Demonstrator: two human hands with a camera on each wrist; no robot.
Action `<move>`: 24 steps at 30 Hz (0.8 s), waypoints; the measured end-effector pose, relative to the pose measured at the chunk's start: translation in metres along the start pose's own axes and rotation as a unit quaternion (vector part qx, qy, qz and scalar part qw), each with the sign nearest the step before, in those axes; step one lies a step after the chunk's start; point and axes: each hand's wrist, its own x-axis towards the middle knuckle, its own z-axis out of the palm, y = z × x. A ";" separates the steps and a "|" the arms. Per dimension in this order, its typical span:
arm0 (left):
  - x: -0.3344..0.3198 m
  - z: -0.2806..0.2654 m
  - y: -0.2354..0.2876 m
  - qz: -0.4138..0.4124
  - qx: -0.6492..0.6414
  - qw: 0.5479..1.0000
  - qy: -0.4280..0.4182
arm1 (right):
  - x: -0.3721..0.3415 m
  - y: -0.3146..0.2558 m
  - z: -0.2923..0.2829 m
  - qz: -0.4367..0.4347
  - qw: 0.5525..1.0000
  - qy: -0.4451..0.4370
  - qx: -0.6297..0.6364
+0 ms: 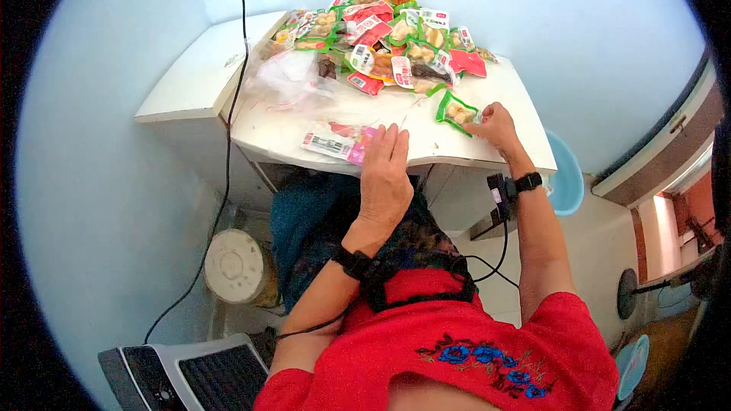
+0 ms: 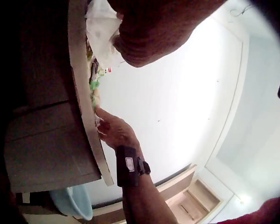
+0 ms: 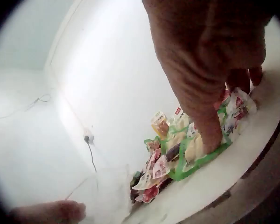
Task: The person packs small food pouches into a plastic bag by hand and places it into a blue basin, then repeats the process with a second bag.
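In the head view my left hand [image 1: 386, 179] lies at the table's front edge with its fingers straight. Those fingers overlap the pink end of a flat pink-and-clear snack packet [image 1: 333, 142] with a barcode. Further right, my right hand [image 1: 499, 131] pinches the near corner of a green-edged snack packet [image 1: 460, 113] with pale chunks inside. The right wrist view shows that hand [image 3: 214, 60] from close by, one finger against the green-edged packet [image 3: 192, 151]. My left hand [image 2: 156, 32] appears dark in the left wrist view, its fingertips hidden.
Many mixed snack packets [image 1: 373, 34] are heaped at the back of the white table [image 1: 358, 110]. A thin clear plastic bag [image 1: 293, 80] lies left of them. A black cable [image 1: 228, 152] hangs down at the left. Beyond the right edge stands a blue basin [image 1: 565, 175].
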 end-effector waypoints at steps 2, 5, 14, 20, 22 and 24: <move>0.000 0.000 0.000 0.004 0.001 1.000 0.004 | 0.004 0.009 0.004 -0.012 0.996 -0.011 0.082; -0.002 0.003 -0.002 0.006 -0.010 1.000 0.008 | 0.015 0.036 0.021 -0.060 0.986 0.050 0.148; -0.002 -0.001 -0.001 -0.011 -0.038 0.999 0.011 | -0.014 0.005 0.005 -0.053 0.995 0.032 0.072; -0.001 -0.003 0.001 -0.016 -0.054 0.998 0.004 | -0.057 -0.038 -0.017 -0.026 0.951 0.033 0.307; 0.000 -0.003 0.002 -0.011 -0.050 0.999 0.008 | -0.067 -0.048 -0.025 -0.034 0.932 0.025 0.360; -0.001 -0.001 0.002 -0.008 -0.050 0.999 0.009 | -0.076 -0.051 -0.025 -0.033 0.905 -0.011 0.425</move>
